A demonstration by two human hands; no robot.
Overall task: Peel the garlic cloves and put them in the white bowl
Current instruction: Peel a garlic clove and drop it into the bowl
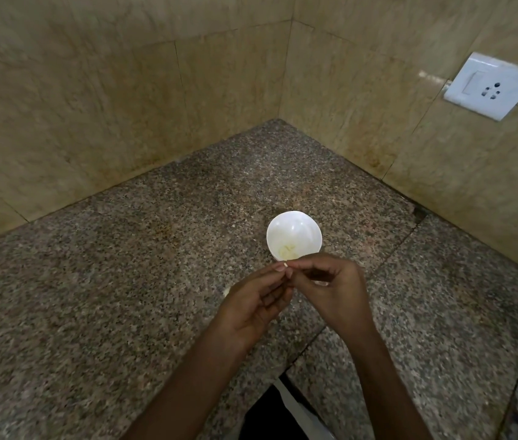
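Both hands are meeting fingertip to fingertip, low over the counter (124, 281). The left hand (248, 309) is curling its fingers and pinching a small pale piece at the tips. The right hand (333, 290) is pinching the same piece from the other side, thumb and forefinger closed on it. Only a sliver of the garlic clove (285, 265) is showing between the nails. Flesh or loose skin, cannot tell: too small and slightly blurred.

Judgement: this clove looks mid-peel. To do it well, one hand should be anchoring the clove while the other nail is catching the skin at the tip and drawing it down the length, not picking off flakes. Grip lightly, as a bare clove is likely slippery and could pop out.

The white bowl (295, 225) is sitting on the counter just beyond the fingertips, with its near rim partly hidden by them. A few pale pieces (287, 250), probably peeled cloves, are lying at the near side of its bottom. Working this close makes the drop short. The skin is better let fall outside the rim.

A small pale bit (226, 292) is peeking out on the counter just left of the left hand. Clove or skin, cannot tell. Tiled walls (92, 106) are forming a corner behind, and a white socket (492, 85) is on the right wall.
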